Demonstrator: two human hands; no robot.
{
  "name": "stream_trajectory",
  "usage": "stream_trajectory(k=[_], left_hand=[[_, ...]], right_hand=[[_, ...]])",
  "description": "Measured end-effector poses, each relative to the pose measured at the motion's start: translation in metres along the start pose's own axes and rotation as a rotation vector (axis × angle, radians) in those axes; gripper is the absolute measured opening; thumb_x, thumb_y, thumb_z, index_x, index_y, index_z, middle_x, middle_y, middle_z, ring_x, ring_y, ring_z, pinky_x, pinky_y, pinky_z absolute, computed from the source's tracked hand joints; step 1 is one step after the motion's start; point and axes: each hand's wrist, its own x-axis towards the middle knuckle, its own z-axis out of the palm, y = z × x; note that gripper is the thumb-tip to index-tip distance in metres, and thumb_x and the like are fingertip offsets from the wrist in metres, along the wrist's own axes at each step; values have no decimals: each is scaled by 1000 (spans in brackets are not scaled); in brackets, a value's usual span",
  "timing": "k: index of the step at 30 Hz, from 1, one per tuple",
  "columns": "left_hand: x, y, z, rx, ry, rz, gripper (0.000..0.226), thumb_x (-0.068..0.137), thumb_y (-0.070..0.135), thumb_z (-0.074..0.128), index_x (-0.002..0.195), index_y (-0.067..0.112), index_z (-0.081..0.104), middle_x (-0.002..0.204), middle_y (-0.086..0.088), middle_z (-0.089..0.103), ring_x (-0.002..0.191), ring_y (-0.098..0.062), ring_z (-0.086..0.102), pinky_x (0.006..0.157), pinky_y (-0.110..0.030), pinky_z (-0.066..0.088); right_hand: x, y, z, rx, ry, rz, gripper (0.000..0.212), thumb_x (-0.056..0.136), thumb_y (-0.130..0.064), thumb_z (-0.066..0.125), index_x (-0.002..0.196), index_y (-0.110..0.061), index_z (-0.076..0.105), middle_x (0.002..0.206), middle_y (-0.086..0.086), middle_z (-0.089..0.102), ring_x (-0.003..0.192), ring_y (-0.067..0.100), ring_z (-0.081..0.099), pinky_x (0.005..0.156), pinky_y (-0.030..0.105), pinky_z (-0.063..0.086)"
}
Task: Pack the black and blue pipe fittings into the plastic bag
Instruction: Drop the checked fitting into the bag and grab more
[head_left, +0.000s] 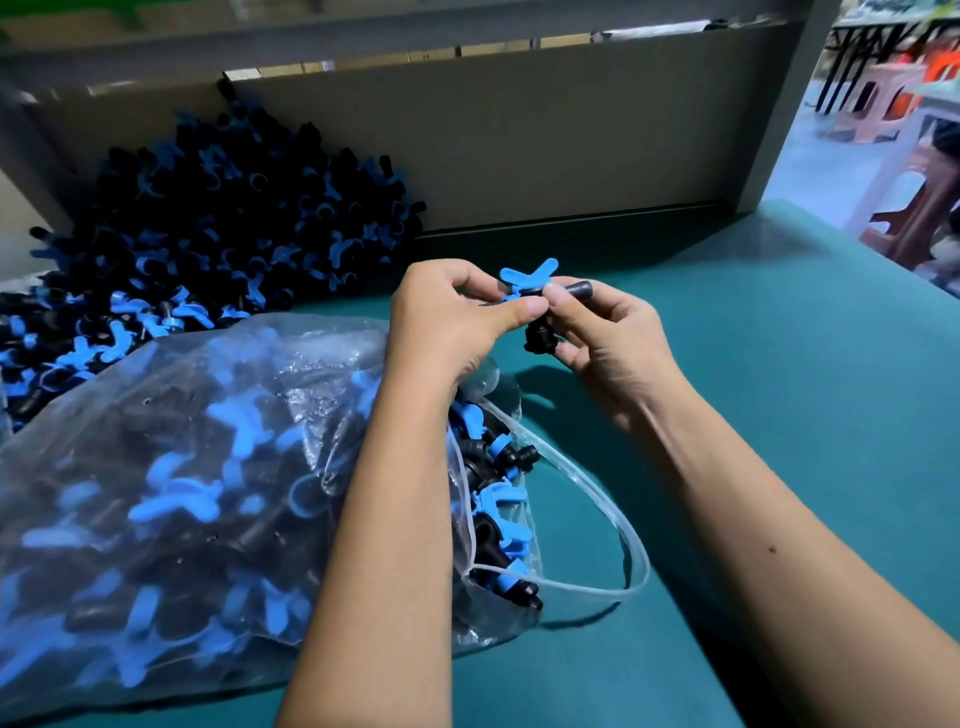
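Note:
A black and blue pipe fitting is held above the green table between both hands. My left hand pinches its blue winged end with thumb and fingers. My right hand grips its black body from the right. A clear plastic bag stuffed with several such fittings lies at the lower left, its mouth open to the right under my left forearm. A large loose pile of fittings sits at the back left.
The green table stretches to the right of the bag. A grey board stands behind the pile. Beyond the table's right edge are plastic stools on the floor.

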Motion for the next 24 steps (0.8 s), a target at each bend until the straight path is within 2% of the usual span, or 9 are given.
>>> stream_trajectory(k=[4,7,9,11,14,16,20,22,24], left_hand=[[0,9,-4,-33,128,-10,32,73,40,92,78,13,75,77,-5,77,69,-21,70,72,-37,58],[0,18,-11,-68,227,38,37,86,47,78,77,12,74,62,9,71,52,-1,51,65,-23,42],[-1,27,-16,-119,253,81,37,91,42,74,75,9,73,58,10,68,49,2,47,64,-21,42],[-3,37,-20,-198,262,131,34,94,34,73,72,9,69,65,2,72,50,0,47,61,-21,42],[-7,52,-26,-298,220,195,27,97,25,71,74,11,65,74,-8,71,52,-2,49,60,-20,40],[-11,60,-29,-321,180,255,24,97,22,70,77,11,66,77,-9,71,56,-1,49,62,-19,39],[-23,78,-23,-296,92,380,17,95,17,72,82,7,68,81,-16,73,59,0,51,60,-17,40],[-28,83,-18,-247,71,410,17,93,18,75,79,9,69,74,-7,71,63,-3,55,63,-20,43],[-30,86,-16,-226,63,426,19,91,18,76,76,10,69,64,6,64,63,-6,56,67,-22,42]], right_hand=[[3,-6,-6,50,128,13,8,91,-16,72,95,-9,71,86,7,74,69,16,67,66,26,56],[6,-12,-16,-25,180,13,8,94,-17,70,97,-10,68,89,7,74,68,16,66,56,20,50],[5,-17,-22,-77,108,28,6,91,-16,72,93,-13,68,88,8,71,69,19,62,55,19,49],[3,-24,-26,-128,-79,31,11,84,-17,75,92,-13,69,85,10,64,66,19,55,53,20,48],[-1,-37,-21,-249,-385,53,17,77,-20,84,90,-15,72,80,7,65,59,13,58,50,20,49],[-5,-40,-9,-358,-506,73,21,75,-19,87,90,-14,73,82,8,68,61,15,60,52,21,50],[-22,-21,36,-271,-579,17,20,78,7,77,94,0,67,85,14,70,66,18,67,61,26,55],[-31,-9,58,-222,-520,-51,22,78,22,68,90,4,65,81,8,72,68,14,66,63,26,55],[-39,-1,74,-204,-442,-109,22,76,22,68,84,2,64,73,0,69,65,8,62,61,24,53]])
